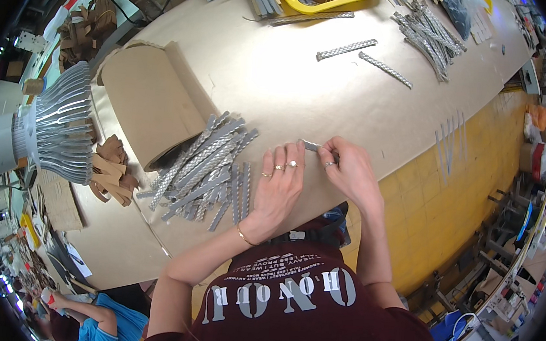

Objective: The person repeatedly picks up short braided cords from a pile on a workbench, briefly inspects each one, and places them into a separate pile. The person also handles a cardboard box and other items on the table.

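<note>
From my remote seat I see both hands meeting over a small grey strip [312, 146] on the bench [275, 73], just right of the big strip pile [205, 168], which I take as my landmark. The left hand [278, 184] lies flat and spread, fingers wide, its fingertips touching the strip's near end and pinning it to the brown paper cover. The right hand [345, 167] is narrowed to a pinch on the strip's far end; I judge it is holding the strip, though the thumb hides the contact.

The strip looks like thin embossed metal, the same as those in the pile. I judge it light, fairly stiff along its length yet easy to bend, with edges that could be sharp. The textured faces should give grip, so the ends seem the best places to take hold, one in each hand.

Left of the pile, a wide cardboard roll [152, 101] lies on its side, touching the pile's upper edge. Further left stands a finned metal part [63, 123]. Well beyond the pile, toward the far edge of the bench, lie two loose strips [347, 49] and a second heap [428, 31], with a yellow tray [313, 6] past them
</note>
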